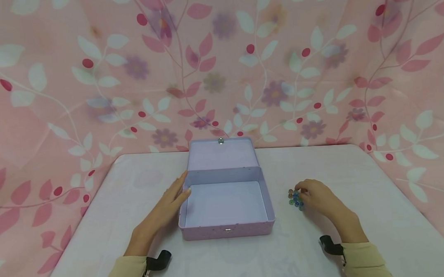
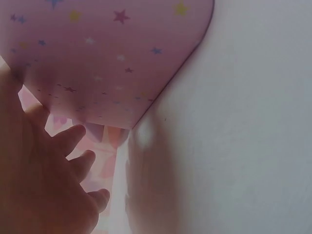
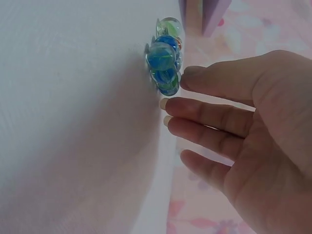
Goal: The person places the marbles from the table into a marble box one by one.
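A light purple tin box (image 1: 227,231) stands on the table, its hinged lid (image 1: 222,155) raised at the back and its inside bare. My left hand (image 1: 169,205) rests at the box's left side, thumb at the rim, the other fingers loosely spread along the outer wall. Stars dot that wall (image 2: 112,53) in the left wrist view. Right of the box, several glass marbles (image 1: 296,204) lie in a tight cluster, blue, green and amber. My right hand (image 1: 319,198) reaches over their right side. In the right wrist view its thumb and fingertips are right beside the blue-green marbles (image 3: 162,57).
A white cloth covers the table (image 1: 235,262). Behind it hangs a pink curtain (image 1: 219,72) with leaves and flowers. Each wrist carries a small black camera mount, one at the left sleeve (image 1: 125,273) and one at the right sleeve (image 1: 365,262).
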`<state>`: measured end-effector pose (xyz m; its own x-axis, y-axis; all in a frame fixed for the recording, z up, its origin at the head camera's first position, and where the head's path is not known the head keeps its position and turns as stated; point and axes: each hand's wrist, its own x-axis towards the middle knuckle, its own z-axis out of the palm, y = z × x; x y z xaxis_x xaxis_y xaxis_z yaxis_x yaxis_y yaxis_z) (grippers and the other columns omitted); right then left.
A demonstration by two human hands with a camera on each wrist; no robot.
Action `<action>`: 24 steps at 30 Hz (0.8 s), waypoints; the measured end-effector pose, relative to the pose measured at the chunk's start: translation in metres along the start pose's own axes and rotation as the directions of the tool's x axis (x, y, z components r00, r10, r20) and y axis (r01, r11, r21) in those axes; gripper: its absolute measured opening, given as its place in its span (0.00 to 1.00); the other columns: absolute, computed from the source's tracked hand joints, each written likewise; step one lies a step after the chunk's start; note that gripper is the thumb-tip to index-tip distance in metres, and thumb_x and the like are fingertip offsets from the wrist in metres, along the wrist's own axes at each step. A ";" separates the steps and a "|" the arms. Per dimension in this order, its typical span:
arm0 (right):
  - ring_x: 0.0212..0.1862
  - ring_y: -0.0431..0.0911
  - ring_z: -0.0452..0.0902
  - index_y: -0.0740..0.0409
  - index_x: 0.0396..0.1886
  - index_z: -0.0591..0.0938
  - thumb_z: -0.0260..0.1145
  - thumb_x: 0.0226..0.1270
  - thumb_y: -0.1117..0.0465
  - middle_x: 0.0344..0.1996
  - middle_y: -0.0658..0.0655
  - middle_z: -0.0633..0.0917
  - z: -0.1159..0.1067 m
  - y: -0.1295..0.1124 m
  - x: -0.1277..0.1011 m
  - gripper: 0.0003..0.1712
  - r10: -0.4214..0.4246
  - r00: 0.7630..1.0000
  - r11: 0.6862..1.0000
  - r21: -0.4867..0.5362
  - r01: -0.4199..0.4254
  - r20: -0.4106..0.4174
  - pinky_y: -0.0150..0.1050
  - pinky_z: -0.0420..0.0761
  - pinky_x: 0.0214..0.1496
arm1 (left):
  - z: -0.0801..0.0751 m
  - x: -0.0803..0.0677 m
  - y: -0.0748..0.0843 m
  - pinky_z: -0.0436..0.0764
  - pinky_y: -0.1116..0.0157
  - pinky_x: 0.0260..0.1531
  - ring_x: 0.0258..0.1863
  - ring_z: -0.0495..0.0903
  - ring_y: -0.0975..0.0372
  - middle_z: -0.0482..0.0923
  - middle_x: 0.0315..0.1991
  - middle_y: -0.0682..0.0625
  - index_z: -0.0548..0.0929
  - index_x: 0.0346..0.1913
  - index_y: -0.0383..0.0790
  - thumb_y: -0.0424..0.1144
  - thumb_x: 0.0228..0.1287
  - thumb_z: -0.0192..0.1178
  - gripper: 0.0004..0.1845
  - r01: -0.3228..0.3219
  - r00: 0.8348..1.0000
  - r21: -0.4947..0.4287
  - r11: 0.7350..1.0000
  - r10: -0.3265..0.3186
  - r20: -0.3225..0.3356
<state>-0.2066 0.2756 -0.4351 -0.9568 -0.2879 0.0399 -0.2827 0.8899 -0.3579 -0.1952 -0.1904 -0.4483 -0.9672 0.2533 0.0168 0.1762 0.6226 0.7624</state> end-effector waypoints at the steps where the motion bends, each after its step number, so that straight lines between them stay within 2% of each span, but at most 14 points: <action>1: 0.34 0.46 0.74 0.64 0.44 0.86 0.63 0.62 0.70 0.31 0.54 0.83 0.001 0.000 0.000 0.12 0.005 1.000 1.000 -0.003 -0.005 -0.001 0.46 0.78 0.41 | 0.000 0.000 -0.001 0.36 0.34 0.73 0.81 0.37 0.47 0.42 0.82 0.57 0.43 0.79 0.70 0.61 0.76 0.42 0.34 -0.005 1.000 -0.006 1.000 0.005 0.000; 5: 0.32 0.45 0.72 0.63 0.43 0.86 0.64 0.63 0.69 0.29 0.53 0.82 0.004 0.000 0.002 0.11 0.024 1.000 1.000 -0.012 -0.024 -0.007 0.42 0.76 0.37 | 0.001 0.000 -0.002 0.39 0.34 0.74 0.81 0.38 0.47 0.42 0.81 0.58 0.43 0.79 0.68 0.61 0.76 0.43 0.35 -0.021 1.000 -0.045 0.999 0.022 0.004; 12: 0.32 0.45 0.74 0.63 0.39 0.86 0.65 0.61 0.70 0.28 0.54 0.83 0.009 0.000 0.003 0.08 0.027 0.999 0.999 -0.022 -0.028 -0.041 0.44 0.77 0.36 | 0.001 0.000 -0.002 0.49 0.43 0.77 0.81 0.45 0.51 0.39 0.81 0.59 0.41 0.80 0.65 0.63 0.75 0.43 0.37 -0.031 0.999 -0.111 0.993 0.034 0.028; 18: 0.31 0.45 0.73 0.63 0.33 0.86 0.67 0.59 0.69 0.26 0.54 0.81 0.011 0.001 0.006 0.04 0.016 0.998 0.999 -0.034 -0.018 -0.066 0.44 0.77 0.36 | 0.002 -0.001 0.001 0.48 0.44 0.77 0.81 0.44 0.52 0.37 0.81 0.60 0.40 0.80 0.65 0.62 0.75 0.44 0.38 0.004 0.999 -0.152 0.988 0.002 0.043; 24: 0.30 0.45 0.72 0.63 0.31 0.86 0.68 0.57 0.69 0.25 0.53 0.80 0.011 -0.001 0.005 0.03 0.014 0.998 0.999 -0.038 -0.017 -0.058 0.44 0.76 0.36 | 0.003 -0.001 0.001 0.47 0.43 0.77 0.81 0.42 0.50 0.36 0.82 0.59 0.39 0.80 0.64 0.58 0.77 0.44 0.37 0.003 0.999 -0.182 0.983 0.007 0.054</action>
<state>-0.2108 0.2694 -0.4448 -0.9631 -0.2541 0.0892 -0.2693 0.9074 -0.3225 -0.1937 -0.1878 -0.4498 -0.9546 0.2976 -0.0127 0.1375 0.4782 0.8674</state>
